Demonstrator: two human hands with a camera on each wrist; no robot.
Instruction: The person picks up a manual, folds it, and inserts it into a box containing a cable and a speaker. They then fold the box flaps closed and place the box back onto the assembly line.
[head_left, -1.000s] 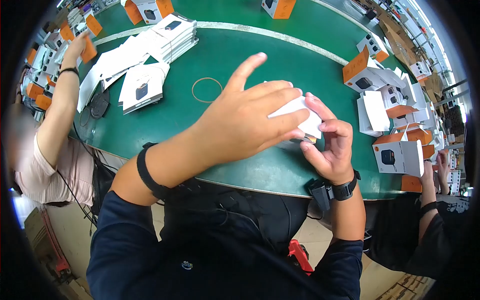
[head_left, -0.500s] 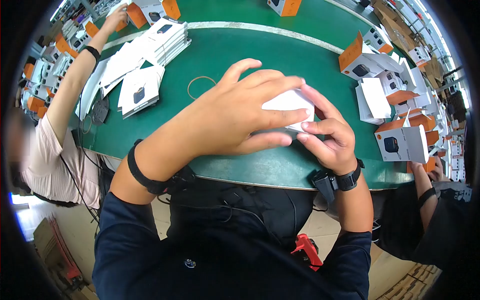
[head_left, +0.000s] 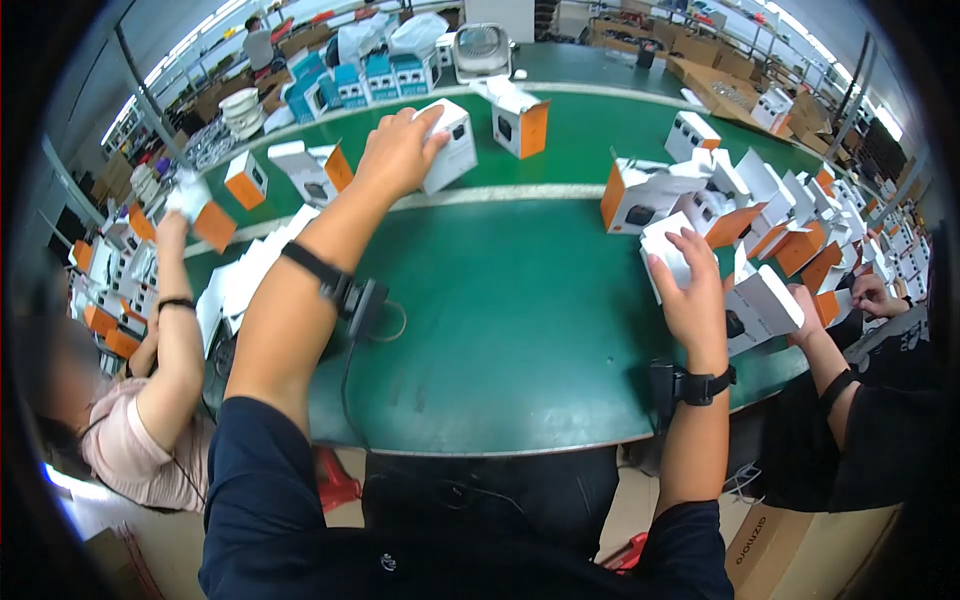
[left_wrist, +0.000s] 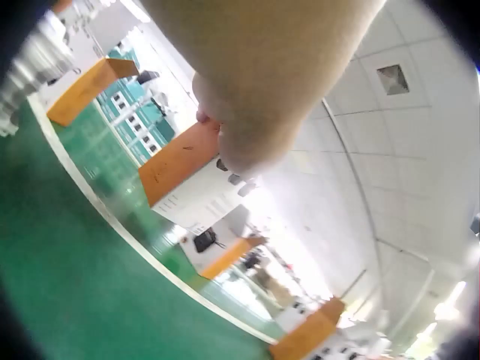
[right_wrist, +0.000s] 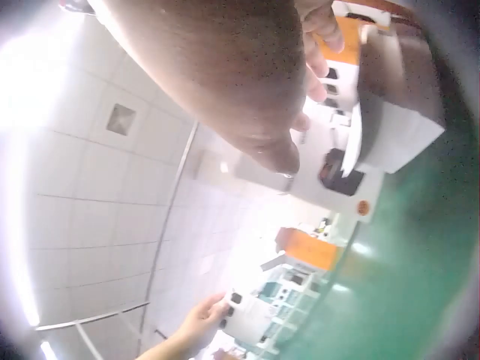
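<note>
At the far side of the green table (head_left: 480,330), my left hand (head_left: 395,155) grips a white cardboard box (head_left: 455,160) printed with small dark pictures. Its orange side (left_wrist: 180,161) shows in the left wrist view, with the fingers partly hidden behind the wrist. My right hand (head_left: 692,295) is at the right, thumb and fingers spread round the top of another white box (head_left: 665,240). In the right wrist view, the fingers (right_wrist: 319,82) reach over a white box face with a black device pictured on it.
Open white-and-orange boxes (head_left: 640,200) crowd the right side. More boxes (head_left: 520,125) stand beyond the white line. White booklets (head_left: 255,270) lie at left, partly behind my left arm, with a rubber band (head_left: 390,320) beside it. People work on both sides.
The hands have parted from the white item between them. My left hand has moved forward to a box beyond the line; the right has moved to the boxes at right. The head view has tipped up.
</note>
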